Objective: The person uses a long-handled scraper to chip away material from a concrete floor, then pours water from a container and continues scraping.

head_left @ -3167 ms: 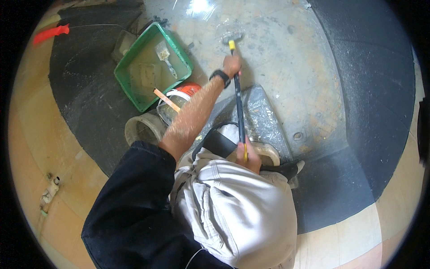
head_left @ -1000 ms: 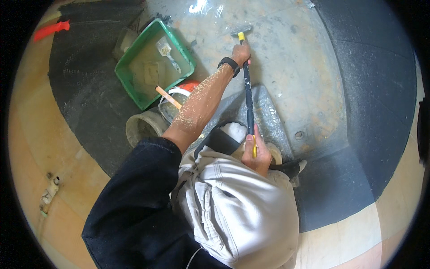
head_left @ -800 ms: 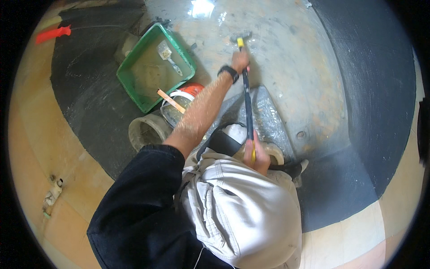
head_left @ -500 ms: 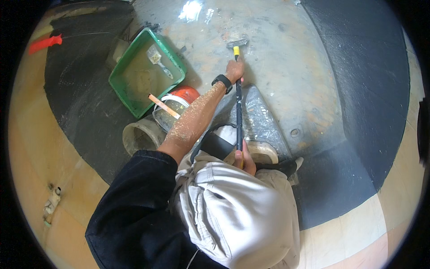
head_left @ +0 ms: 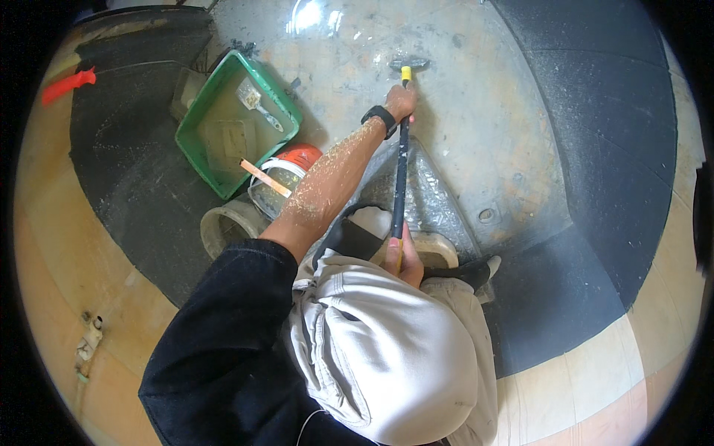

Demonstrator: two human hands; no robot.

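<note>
Both of my hands grip a long-handled scraper; it has a black handle, a yellow collar and a flat grey head on the wet floor. My left hand, with a black watch on its wrist, is closed round the handle just behind the collar. Splashes of pale grit cover that forearm. Closer to my body, my right hand wraps the lower end, its forearm hidden behind my light trouser leg. Whether the head is a blade or bristles, I cannot tell.
On the left stand a green tray of murky water with a paintbrush, an orange-and-white bucket and a grey bucket. A clear plastic sheet lies before me. Dark coating borders the floor; a drain is at right.
The scraper's head has moved a little farther away and to the right, and my left hand has gone with it. My right hand stays on the lower end.
</note>
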